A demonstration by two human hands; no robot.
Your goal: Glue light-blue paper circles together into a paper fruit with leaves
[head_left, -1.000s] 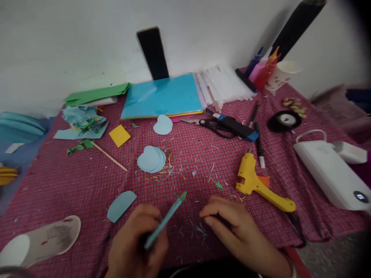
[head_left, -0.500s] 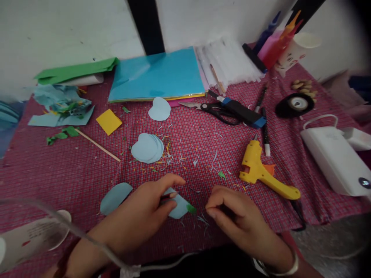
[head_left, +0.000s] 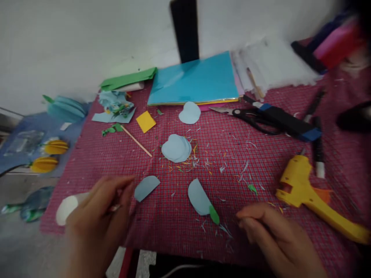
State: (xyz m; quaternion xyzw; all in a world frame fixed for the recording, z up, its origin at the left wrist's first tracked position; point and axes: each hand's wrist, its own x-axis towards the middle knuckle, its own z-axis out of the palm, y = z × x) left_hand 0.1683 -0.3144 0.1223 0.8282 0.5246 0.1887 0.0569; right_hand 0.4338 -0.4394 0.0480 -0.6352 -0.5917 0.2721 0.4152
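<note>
My left hand (head_left: 98, 216) hovers blurred over the near left edge of the red checked cloth (head_left: 232, 154). Its fingers are loosely apart with nothing between them, and the fingertips are just left of a folded light-blue paper piece (head_left: 146, 187). Another folded light-blue piece with a green tip (head_left: 199, 199) lies free between my hands. My right hand (head_left: 272, 239) rests at the near edge with its fingers curled under, and I see nothing in them. A stack of light-blue heart cut-outs (head_left: 176, 148) and a single one (head_left: 189, 112) lie further back.
A yellow glue gun (head_left: 307, 193) lies right of my right hand. Black scissors (head_left: 255, 117), a blue-capped tool (head_left: 290, 125) and a marker (head_left: 319, 150) lie behind it. Coloured paper sheets (head_left: 194, 79), a yellow square (head_left: 145, 121), a wooden stick (head_left: 136, 141) and scraps lie at the back. A white object (head_left: 66, 206) sits at the near left.
My left hand let go of the folded blue piece with the green tip and moved left towards the other folded piece. The view swung left. My right hand stayed curled.
</note>
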